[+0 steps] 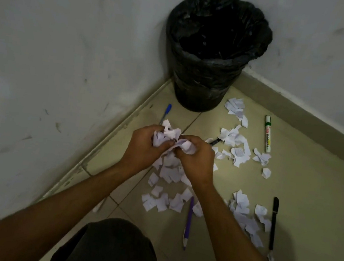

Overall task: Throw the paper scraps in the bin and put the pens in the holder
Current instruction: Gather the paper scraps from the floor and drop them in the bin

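My left hand (142, 148) and my right hand (196, 157) are pressed together above the floor, both closed around a bunch of white paper scraps (171, 138). More scraps (167, 193) lie on the tiles under and around my hands, with another patch (234, 138) to the right. A black bin (216, 55) lined with a black bag stands in the corner beyond my hands. On the floor lie a blue pen (167, 112), a green-capped white marker (268, 133), a purple pen (188, 222), a black pen (273, 222) and a partly covered black pen (215, 141). No pen holder is in view.
White walls meet behind the bin, with a skirting board (301, 108) along the right wall. The floor is beige tile. My dark-clothed knee (111, 249) fills the bottom middle of the view. A white pen-like object (100, 205) lies by the left wall.
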Action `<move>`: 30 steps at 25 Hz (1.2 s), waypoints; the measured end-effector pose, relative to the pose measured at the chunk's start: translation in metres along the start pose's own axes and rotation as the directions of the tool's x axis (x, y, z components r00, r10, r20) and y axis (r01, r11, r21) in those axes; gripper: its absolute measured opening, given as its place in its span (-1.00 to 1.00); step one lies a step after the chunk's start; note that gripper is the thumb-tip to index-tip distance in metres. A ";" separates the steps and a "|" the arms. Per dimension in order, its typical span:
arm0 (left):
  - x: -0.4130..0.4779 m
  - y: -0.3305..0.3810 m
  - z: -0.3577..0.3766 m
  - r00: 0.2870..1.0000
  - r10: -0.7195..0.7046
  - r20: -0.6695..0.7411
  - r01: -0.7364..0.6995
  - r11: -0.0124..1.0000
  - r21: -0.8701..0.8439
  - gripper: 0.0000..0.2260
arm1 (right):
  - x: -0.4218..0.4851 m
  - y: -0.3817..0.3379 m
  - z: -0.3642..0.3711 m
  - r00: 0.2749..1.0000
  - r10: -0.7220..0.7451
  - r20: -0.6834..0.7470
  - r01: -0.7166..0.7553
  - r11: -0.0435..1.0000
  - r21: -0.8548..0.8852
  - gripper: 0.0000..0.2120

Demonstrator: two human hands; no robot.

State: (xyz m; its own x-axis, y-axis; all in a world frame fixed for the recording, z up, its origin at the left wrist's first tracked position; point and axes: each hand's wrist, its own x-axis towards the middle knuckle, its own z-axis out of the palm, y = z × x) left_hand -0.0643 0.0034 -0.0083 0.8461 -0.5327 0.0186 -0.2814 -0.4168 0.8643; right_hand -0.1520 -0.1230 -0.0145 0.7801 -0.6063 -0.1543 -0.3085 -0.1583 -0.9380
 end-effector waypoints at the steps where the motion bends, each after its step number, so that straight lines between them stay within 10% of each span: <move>1: 0.010 0.015 -0.004 1.000 0.014 -0.017 -0.014 0.999 -0.033 -0.87 | 0.007 -0.015 -0.005 1.000 -0.015 -0.022 0.015 1.000 0.021 -0.82; 13: 0.183 0.163 -0.023 0.937 0.223 -0.270 -0.245 0.968 -0.050 -0.85 | 0.158 -0.176 -0.079 0.847 -0.436 -0.305 0.385 0.898 -0.213 -0.92; 21: 0.226 0.161 -0.003 0.970 0.227 0.081 -0.241 0.920 0.310 -0.59 | 0.194 -0.165 -0.095 0.899 -0.435 0.054 0.405 0.776 -0.484 -0.54; 30: 0.220 0.158 -0.007 0.953 0.248 0.176 -0.282 0.937 0.205 -0.43 | 0.194 -0.161 -0.096 0.925 -0.119 0.362 0.232 0.930 -0.286 -0.02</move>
State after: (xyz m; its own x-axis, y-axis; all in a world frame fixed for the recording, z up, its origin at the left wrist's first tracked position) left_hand 0.0803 -0.1745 0.1357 0.6564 -0.7405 0.1441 -0.5953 -0.3912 0.7018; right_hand -0.0033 -0.2906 0.1360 0.9549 -0.2599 -0.1433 -0.2619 -0.5107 -0.8189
